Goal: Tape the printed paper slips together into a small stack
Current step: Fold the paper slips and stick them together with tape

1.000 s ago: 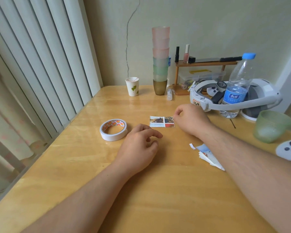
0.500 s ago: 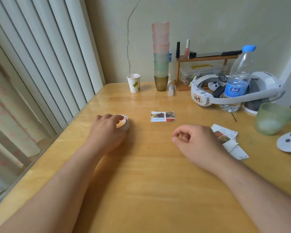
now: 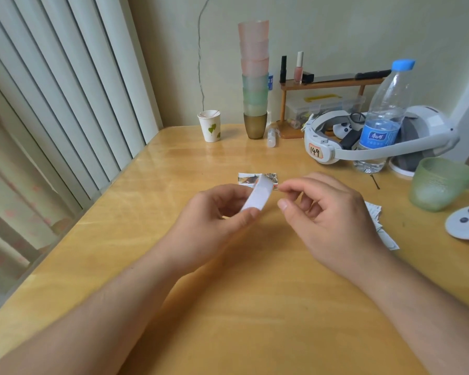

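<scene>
I'm seeing the wooden table (image 3: pixel 228 307) first; a headset (image 3: pixel 377 142), water bottle (image 3: pixel 382 117) and cup stack (image 3: pixel 254 77) are sitting along the far edge. Progress: I'm judging this as early. One printed slip (image 3: pixel 248 177) is lying flat mid-table, just beyond the hands, and the remaining loose slips (image 3: pixel 377 220) are piled to the right, partly hidden behind the right hand. I'm not seeing any tape on paper, so cutting a piece, joining and stacking all look pending.

The left hand (image 3: pixel 214 220) is gripping the tape roll (image 3: pixel 256 194), held up off the table and edge-on, with the thumb on the near rim and fingers curled round the far side. The right hand (image 3: pixel 328 215) is hovering just beside the roll, fingers curled with thumb and forefinger drawn toward a pinch but holding nothing visible. I'm guessing it's going for the tape's free end; I can't make out where that end is.
</scene>
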Motion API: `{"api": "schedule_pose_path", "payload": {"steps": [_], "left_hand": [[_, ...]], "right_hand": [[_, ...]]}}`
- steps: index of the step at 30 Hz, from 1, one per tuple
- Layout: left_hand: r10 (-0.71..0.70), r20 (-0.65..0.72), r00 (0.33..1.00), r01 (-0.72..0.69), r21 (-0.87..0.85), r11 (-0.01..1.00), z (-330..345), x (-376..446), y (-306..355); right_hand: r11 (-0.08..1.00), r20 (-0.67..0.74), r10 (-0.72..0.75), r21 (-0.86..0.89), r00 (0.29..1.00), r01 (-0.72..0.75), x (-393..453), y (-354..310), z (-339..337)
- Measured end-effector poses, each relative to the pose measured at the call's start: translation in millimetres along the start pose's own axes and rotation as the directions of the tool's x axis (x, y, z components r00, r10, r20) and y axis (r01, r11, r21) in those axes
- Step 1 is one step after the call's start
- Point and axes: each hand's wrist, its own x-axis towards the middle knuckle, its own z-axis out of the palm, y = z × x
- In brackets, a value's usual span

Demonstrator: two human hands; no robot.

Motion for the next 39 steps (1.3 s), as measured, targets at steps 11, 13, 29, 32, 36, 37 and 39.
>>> {"api": "schedule_pose_path", "payload": {"steps": [11, 13, 29, 32, 36, 37, 39], "left_hand": [[0.101, -0.063, 0.993, -0.098, 0.048, 0.994, 16.4, -7.4, 0.7], [0.121, -0.072, 0.990, -0.116, 0.078, 0.990, 17.1, -8.5, 1.9], [0.236, -0.110, 0.966, -0.207, 0.221, 0.953, 28.7, -16.3, 11.7], [0.233, -0.157, 0.960, -0.189, 0.254, 0.949, 29.8, -17.8, 14.4], [0.276, -0.165, 0.947, -0.207, 0.347, 0.915, 31.0, -18.4, 19.4], [0.282, -0.164, 0.945, -0.207, 0.366, 0.907, 30.9, -18.3, 19.0], [0.283, -0.154, 0.947, -0.200, 0.407, 0.891, 30.5, -17.7, 17.4]], "right_hand": [[0.987, -0.031, -0.132, -0.099, 0.991, 0.128, 0.2, 3.4, -1.4], [0.987, -0.028, -0.136, -0.092, 0.990, 0.133, -0.2, 2.2, -1.9], [0.978, -0.083, -0.208, -0.035, 0.975, 0.206, -0.8, -5.0, -0.4], [0.979, -0.084, -0.203, -0.027, 0.976, 0.202, -1.0, -5.5, -0.3], [0.991, -0.036, -0.132, -0.013, 0.991, 0.131, -1.7, -8.1, 3.0], [0.990, -0.016, -0.139, -0.024, 0.990, 0.139, -1.7, -8.4, 3.5], [0.987, 0.020, -0.152, -0.041, 0.988, 0.152, -1.7, -8.3, 4.0]]}}
